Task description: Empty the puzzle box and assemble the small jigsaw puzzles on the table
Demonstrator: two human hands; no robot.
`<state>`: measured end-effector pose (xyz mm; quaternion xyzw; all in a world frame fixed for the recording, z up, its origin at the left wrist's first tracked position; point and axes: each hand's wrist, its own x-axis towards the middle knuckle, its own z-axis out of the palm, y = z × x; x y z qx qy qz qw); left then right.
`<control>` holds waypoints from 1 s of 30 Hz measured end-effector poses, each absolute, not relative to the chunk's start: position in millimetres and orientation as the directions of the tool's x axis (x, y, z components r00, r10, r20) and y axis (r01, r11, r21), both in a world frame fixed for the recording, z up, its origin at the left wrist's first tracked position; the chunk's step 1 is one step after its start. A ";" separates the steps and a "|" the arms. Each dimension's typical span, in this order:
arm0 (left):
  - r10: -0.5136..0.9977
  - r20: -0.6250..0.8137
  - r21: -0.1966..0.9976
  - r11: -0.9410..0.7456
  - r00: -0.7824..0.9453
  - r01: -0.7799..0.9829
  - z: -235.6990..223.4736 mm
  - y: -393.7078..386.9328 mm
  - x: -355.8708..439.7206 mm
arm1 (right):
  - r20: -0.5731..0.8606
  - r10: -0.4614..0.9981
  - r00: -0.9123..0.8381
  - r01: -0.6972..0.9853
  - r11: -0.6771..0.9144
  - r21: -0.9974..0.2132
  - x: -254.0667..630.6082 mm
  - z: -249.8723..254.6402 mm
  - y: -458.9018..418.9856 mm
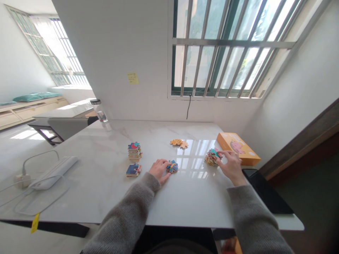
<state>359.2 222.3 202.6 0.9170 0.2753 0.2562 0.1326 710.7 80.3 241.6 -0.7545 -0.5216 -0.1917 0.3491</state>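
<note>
My left hand point(159, 170) rests on the white table, its thumb and fingers closed against the near-left side of a small blue puzzle pile point(173, 166). Off to the right, my right hand point(232, 166) pinches a teal puzzle piece point(218, 154) at the top of an uneven stack of puzzle pieces point(211, 158). Whether that piece is lifted off the stack, I cannot tell. Left of my left hand stand a tall puzzle stack point(135, 153) and a lower blue puzzle stack point(132, 170). Orange puzzle pieces point(177, 142) lie farther back.
An orange box point(238, 146) sits behind my right hand, and a black flat device point(266, 192) lies by the right edge. A white power strip point(55, 173) with cables is at the left. A clear bottle point(100, 112) stands at the back-left corner, near the wall.
</note>
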 end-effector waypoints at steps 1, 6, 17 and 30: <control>0.581 0.397 0.385 -0.808 0.710 0.446 203.6 221.8 359.3 | 0.643 0.663 0.384 0.919 -0.207 -0.335 711.1 240.7 80.6; 0.614 0.348 0.362 -0.785 0.708 0.503 211.2 218.8 361.4 | 0.628 0.672 0.393 0.914 -0.215 -0.343 708.3 242.9 78.4; 0.632 0.327 0.377 -0.769 0.703 0.516 228.5 209.6 362.6 | 0.527 0.839 -0.136 0.913 0.313 -0.263 585.3 236.4 97.0; 0.571 0.475 0.472 -0.808 0.670 0.354 208.7 219.0 376.1 | 0.388 0.902 -0.189 0.824 0.361 -0.437 566.9 228.3 123.9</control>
